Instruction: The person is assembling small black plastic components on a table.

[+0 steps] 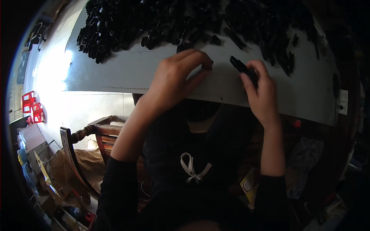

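My right hand (262,82) grips a slim black plastic piece (239,66), whose stepped end points up and to the left, past the fingertips. To its left, above the table's near part, my left hand (177,73) has its fingers curled toward the thumb. A small dark bit shows at those fingertips; its kind is too small to tell. Beyond my left hand lies a heap of small black plastic parts (127,27). A second heap of longer black pieces (266,30) lies beyond my right hand.
The grey table (111,73) has its near edge just in front of my lap. A wooden chair (108,133) stands at the lower left, with crumpled brown paper (83,165) by it. Red stools (32,107) are farther left. A wall socket (343,102) is at the right.
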Motion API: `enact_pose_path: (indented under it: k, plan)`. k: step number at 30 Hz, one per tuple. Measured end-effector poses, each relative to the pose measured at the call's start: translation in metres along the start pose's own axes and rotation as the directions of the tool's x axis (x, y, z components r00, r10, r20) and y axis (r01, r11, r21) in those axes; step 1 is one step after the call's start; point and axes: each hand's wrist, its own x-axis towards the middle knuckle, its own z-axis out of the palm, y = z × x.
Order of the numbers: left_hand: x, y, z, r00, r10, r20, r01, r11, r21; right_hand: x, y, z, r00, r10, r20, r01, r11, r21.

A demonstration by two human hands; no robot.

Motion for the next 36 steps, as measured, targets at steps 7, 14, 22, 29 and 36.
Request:
enact_pose_path:
  k: [7, 14, 22, 29, 36]
  plan:
    - [-0.023, 0.027, -0.012, 0.999, -0.006, -0.031, 0.0, 0.984, -0.18, -0.034, -0.016, -0.016, 0.918, -0.393, -0.055, 0.396, 0.901, 0.177]
    - [-0.028, 0.038, -0.018, 1.0, 0.0, 0.012, 0.002, 0.981, -0.196, -0.033, -0.025, -0.018, 0.857, -0.514, -0.032, 0.514, 0.852, 0.098]
    - [-0.024, 0.045, -0.016, 1.0, 0.003, 0.029, 0.011, 0.879, -0.477, -0.036, -0.025, -0.009, 0.818, -0.573, -0.045, 0.57, 0.799, 0.192]
    - [-0.039, 0.047, 0.012, 0.976, 0.056, 0.21, 0.147, 0.54, -0.829, -0.054, -0.034, 0.027, 0.708, -0.699, -0.101, 0.705, 0.69, 0.165]
    - [-0.01, 0.031, 0.017, 0.993, -0.017, -0.118, -0.043, 0.874, -0.484, -0.024, -0.023, 0.022, 0.803, -0.596, -0.005, 0.595, 0.803, -0.041]
